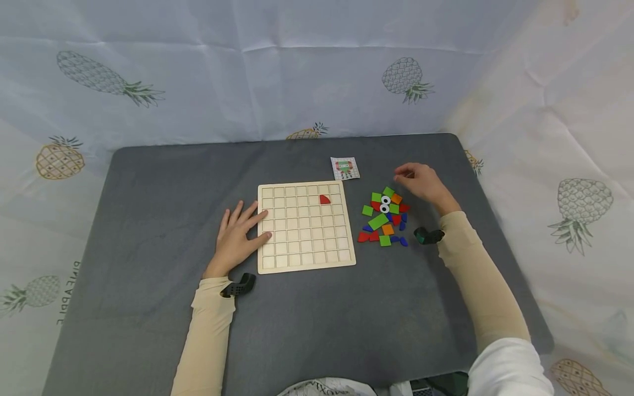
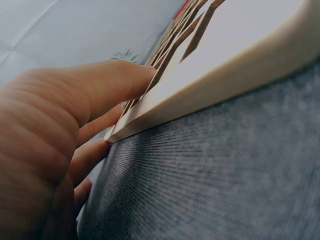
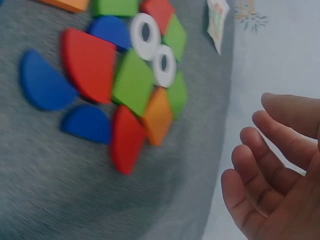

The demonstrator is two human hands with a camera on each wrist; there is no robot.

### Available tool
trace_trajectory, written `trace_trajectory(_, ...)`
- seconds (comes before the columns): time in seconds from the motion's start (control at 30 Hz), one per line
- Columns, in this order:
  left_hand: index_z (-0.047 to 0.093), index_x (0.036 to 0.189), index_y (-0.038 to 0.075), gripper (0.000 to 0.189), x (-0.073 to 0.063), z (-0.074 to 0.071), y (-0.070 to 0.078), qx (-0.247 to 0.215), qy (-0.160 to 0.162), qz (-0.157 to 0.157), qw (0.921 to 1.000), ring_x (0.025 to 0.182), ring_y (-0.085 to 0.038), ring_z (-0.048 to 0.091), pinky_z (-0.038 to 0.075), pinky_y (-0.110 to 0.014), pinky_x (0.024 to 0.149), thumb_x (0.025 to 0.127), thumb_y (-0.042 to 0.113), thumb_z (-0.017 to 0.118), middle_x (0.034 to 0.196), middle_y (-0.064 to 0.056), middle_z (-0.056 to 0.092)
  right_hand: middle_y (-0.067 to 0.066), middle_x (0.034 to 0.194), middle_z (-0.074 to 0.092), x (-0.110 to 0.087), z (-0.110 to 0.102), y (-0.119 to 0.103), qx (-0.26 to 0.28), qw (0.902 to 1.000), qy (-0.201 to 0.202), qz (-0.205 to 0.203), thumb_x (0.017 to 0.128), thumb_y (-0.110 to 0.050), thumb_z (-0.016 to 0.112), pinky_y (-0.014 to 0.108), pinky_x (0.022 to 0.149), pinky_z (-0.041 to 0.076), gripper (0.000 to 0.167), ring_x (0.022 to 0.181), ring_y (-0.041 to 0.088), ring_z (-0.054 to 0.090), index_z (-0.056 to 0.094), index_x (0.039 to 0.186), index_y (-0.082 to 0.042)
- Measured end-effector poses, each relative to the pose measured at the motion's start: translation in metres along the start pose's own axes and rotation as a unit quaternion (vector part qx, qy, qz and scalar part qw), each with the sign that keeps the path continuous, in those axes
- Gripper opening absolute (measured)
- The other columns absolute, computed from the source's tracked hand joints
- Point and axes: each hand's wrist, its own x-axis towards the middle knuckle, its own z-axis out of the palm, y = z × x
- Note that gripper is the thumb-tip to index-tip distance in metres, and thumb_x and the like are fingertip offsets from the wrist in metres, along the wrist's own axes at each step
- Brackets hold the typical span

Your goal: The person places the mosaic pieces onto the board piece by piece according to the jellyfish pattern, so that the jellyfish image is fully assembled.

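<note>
A pale wooden grid board (image 1: 307, 268) lies flat on the grey cloth, with one red quarter-round piece (image 1: 324, 199) in a cell toward its upper right. My left hand (image 1: 234, 242) rests at the board's left side, fingers spread, thumb and a fingertip on the edge. In the left wrist view, the thumb (image 2: 115, 82) presses on the rim. Beyond the loose pieces my right hand (image 1: 423, 182) hovers with fingers loosely bent and nothing between them. Those pieces include green squares (image 3: 134, 82), red quarter-rounds (image 3: 90, 65), blue half-rounds (image 3: 45, 82) and white rings with dark centres (image 3: 164, 66).
A small printed pattern card (image 1: 345, 168) lies just past the board's upper right corner. Orange squares (image 1: 388, 229) are mixed in the loose pile right of the board. A white pineapple-print curtain (image 1: 317, 71) hangs behind the grey table (image 1: 163, 220).
</note>
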Motion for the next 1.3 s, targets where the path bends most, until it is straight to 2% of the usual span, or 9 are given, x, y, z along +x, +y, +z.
trace_trajectory(0.33,0.05,0.152,0.02,0.067,-0.001,0.001,-0.001,-0.003,0.0,-0.004,1.0,0.161,-0.031,0.005,-0.01,-0.05,0.129,0.093,0.046,0.069,0.169,-0.005,0.027,0.025,0.136,0.054,0.001,0.022,0.011,-0.003,0.9998,-0.017,-0.011,0.107,-0.028,0.051,0.056,0.1,0.05,0.043,0.117,0.04,0.055,0.057,0.139,0.0)
trace_trajectory(0.87,0.05,0.152,0.02,0.066,-0.002,0.0,-0.001,-0.002,0.003,-0.002,1.0,0.161,-0.031,0.005,-0.009,-0.05,0.129,0.093,0.045,0.069,0.169,-0.005,0.027,0.027,0.136,0.052,0.006,0.037,0.02,-0.023,0.9993,-0.028,-0.008,0.105,-0.023,0.054,0.057,0.101,0.049,0.045,0.115,0.041,0.055,0.055,0.141,0.004)
trace_trajectory(1.13,0.049,0.152,0.021,0.067,-0.001,0.001,-0.002,0.0,0.003,-0.001,1.0,0.161,-0.03,0.005,-0.01,-0.05,0.129,0.093,0.046,0.069,0.169,-0.005,0.027,0.027,0.134,0.051,0.005,0.037,0.019,-0.02,0.9996,-0.02,-0.007,0.103,-0.019,0.056,0.056,0.097,0.05,0.041,0.112,0.04,0.054,0.057,0.138,0.003)
trace_trajectory(1.3,0.049,0.152,0.021,0.068,-0.001,0.001,-0.002,0.001,0.002,-0.001,1.0,0.161,-0.03,0.004,-0.01,-0.05,0.129,0.093,0.047,0.069,0.169,-0.004,0.026,0.022,0.12,0.057,0.004,0.036,0.017,-0.022,0.9997,-0.006,-0.01,0.102,-0.019,0.058,0.047,0.085,0.052,0.036,0.098,0.034,0.056,0.058,0.132,0.0)
